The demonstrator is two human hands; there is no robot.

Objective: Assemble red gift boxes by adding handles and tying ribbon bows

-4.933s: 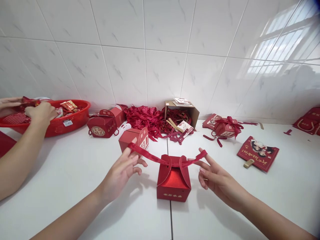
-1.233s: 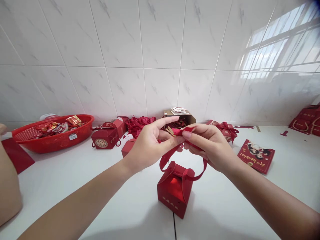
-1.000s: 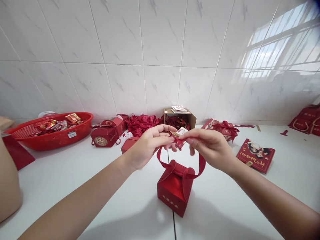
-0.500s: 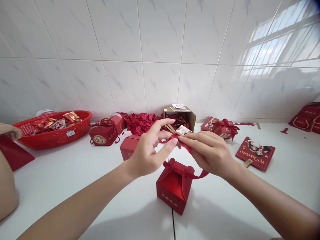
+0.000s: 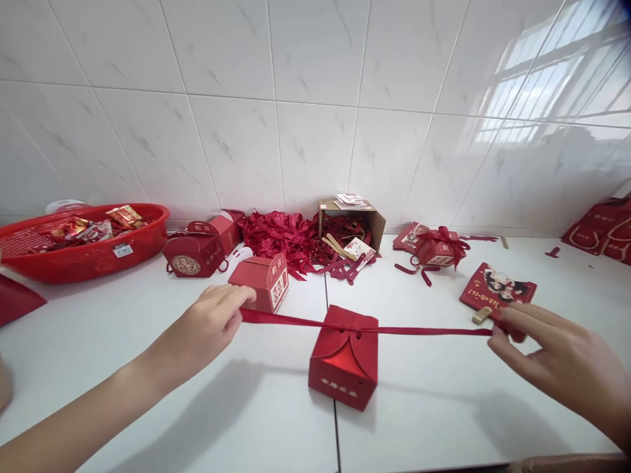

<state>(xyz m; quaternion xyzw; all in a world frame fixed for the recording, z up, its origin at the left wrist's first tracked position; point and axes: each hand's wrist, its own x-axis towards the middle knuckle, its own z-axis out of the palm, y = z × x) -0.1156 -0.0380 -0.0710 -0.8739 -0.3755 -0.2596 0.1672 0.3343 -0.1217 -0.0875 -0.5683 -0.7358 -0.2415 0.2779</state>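
Note:
A small red gift box (image 5: 340,368) with gold lettering stands on the white table in front of me. A red ribbon (image 5: 424,331) runs through the holes in its top flaps and stretches nearly straight out to both sides. The ribbon's left end is pinched in my left hand (image 5: 217,315), beside another red box (image 5: 261,281) with a white label. My right hand (image 5: 552,355) grips the other end, close to a red card (image 5: 495,289) with a cartoon couple and a gold clasp.
A red plastic basin (image 5: 93,253) of wrapped sweets stands at the left. Along the wall are red boxes (image 5: 194,255), a ribbon heap (image 5: 280,240), an open carton (image 5: 377,230) and a bow-tied box (image 5: 438,249). Red bags (image 5: 604,230) lie far right.
My hands have moved from close together above the box to far apart, drawing the ribbon taut sideways. The box's top flaps now lie flatter. The view has shifted slightly.

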